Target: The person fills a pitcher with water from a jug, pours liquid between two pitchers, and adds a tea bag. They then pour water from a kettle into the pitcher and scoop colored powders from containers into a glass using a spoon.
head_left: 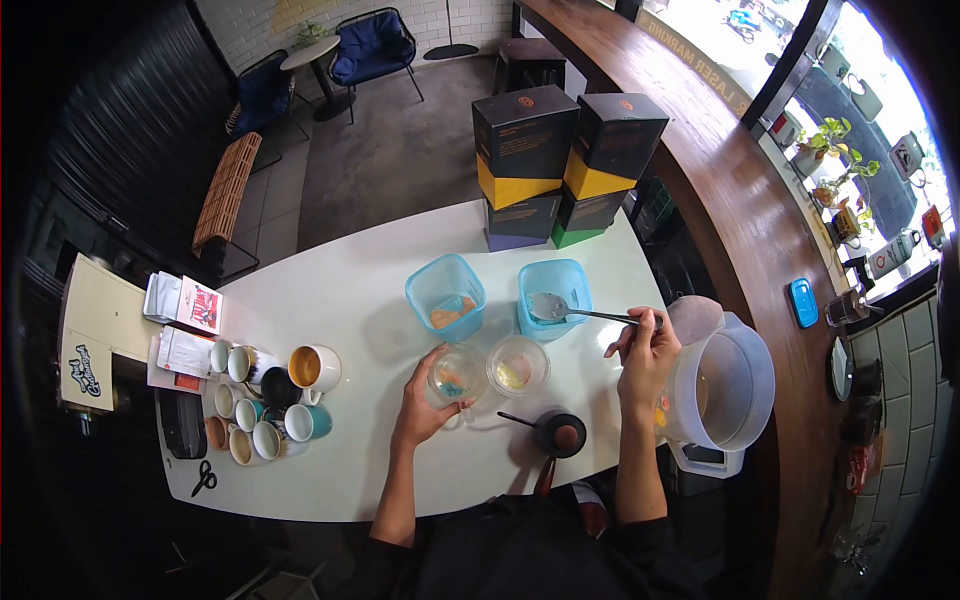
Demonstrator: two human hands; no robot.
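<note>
Pinching a spoon [590, 314], right hand [645, 360] fingers close tight; left hand [425, 405] fingers wrap a glass [458, 375]; lettering [700, 72] reads "LASER MARKING".

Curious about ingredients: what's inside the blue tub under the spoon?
The spoon, in the right hand, hangs over the blue tub. Its bowl hides part of the bottom; the rest looks bare.

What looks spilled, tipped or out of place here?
Nothing stands out: blue containers and mugs stand upright, no spill on the table; left hand holds a clear cup, right hand a spoon.
</note>
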